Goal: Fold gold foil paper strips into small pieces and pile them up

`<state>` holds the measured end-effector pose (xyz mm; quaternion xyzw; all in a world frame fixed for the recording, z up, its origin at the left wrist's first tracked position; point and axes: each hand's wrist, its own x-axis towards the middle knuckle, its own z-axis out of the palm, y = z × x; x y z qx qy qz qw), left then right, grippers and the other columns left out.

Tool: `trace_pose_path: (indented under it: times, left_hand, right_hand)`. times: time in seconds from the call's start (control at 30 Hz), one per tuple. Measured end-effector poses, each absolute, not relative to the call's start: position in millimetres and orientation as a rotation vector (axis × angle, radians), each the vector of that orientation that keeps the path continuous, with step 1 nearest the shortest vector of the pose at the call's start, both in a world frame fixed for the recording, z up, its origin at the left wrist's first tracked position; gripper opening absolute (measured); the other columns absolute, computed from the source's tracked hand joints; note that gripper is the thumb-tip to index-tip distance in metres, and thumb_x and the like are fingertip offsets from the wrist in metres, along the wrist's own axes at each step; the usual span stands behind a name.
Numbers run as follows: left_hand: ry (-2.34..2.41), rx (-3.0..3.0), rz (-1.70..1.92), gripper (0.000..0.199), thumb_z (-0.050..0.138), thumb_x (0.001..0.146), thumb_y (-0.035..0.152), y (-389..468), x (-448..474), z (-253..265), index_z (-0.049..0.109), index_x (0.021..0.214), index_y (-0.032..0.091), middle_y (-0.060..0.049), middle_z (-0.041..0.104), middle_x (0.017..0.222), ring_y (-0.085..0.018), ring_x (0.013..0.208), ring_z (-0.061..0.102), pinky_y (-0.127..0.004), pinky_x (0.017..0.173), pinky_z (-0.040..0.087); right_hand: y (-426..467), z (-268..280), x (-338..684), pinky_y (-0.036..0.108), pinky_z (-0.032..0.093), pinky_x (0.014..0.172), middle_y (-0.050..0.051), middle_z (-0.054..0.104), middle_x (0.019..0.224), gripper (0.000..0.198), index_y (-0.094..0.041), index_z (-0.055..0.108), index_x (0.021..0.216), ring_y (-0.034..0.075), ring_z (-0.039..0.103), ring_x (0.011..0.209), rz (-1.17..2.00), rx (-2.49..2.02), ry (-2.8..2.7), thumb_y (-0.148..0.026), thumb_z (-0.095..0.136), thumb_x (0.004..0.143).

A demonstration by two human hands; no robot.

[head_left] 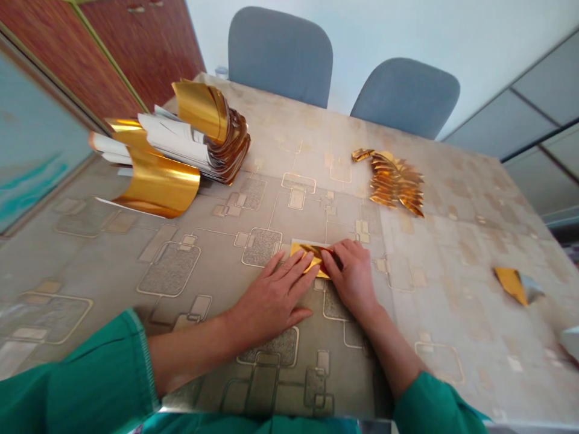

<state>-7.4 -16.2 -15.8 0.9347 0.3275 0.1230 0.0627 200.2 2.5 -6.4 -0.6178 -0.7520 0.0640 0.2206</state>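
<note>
A small piece of gold foil paper (297,248) lies on the patterned tablecloth in front of me, partly folded, with a pale edge along its far side. My left hand (278,295) rests flat across its left part, fingers stretched out. At the right end, my right hand (353,271) has its fingers bent and pressed together on the paper's edge. Both hands cover much of the sheet, so the lower folds are hidden.
Curled stacks of gold paper (167,181) with white backs stand at the far left. A bunch of folded gold pieces (395,184) sits at the back right. One loose gold piece (511,283) lies far right. Two grey chairs (280,54) stand beyond the table (226,241).
</note>
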Motion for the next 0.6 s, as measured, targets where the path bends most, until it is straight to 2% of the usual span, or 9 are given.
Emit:
trace_pose_path:
  times: [0.17,0.3,0.6]
  left_hand:
    - [0.98,2.789,0.364,0.071,0.063,0.091,0.053,-15.9,-8.0,-14.0,0.04,0.148,0.02,-0.017,0.032,0.159,-0.034,0.147,0.03,-0.054,0.118,0.024]
    - [0.986,2.785,0.392,0.067,0.061,0.092,0.053,-15.6,-8.1,-14.3,0.043,0.146,0.018,-0.017,0.033,0.159,-0.035,0.148,0.029,-0.056,0.119,0.022]
    - [0.995,2.796,0.368,0.072,0.058,0.093,0.055,-15.5,-8.2,-16.4,0.038,0.149,0.016,-0.017,0.034,0.158,-0.035,0.147,0.03,-0.055,0.12,0.02]
  right_hand:
    - [3.8,-6.2,197.6,0.036,0.03,0.073,0.004,0.061,0.08,0.023,-0.022,0.058,0.077,0.023,0.05,0.082,0.033,-1.77,-2.077,-0.034,0.057,0.096]
    - [6.8,-6.7,196.8,0.036,0.031,0.074,0.004,0.06,0.079,0.024,-0.022,0.057,0.075,0.023,0.051,0.082,0.041,-1.787,-2.075,-0.034,0.056,0.096]
    - [12.2,-5.8,196.6,0.035,0.03,0.076,0.002,0.06,0.075,0.027,-0.022,0.054,0.07,0.021,0.052,0.079,0.101,-1.801,-2.063,-0.033,0.058,0.095]
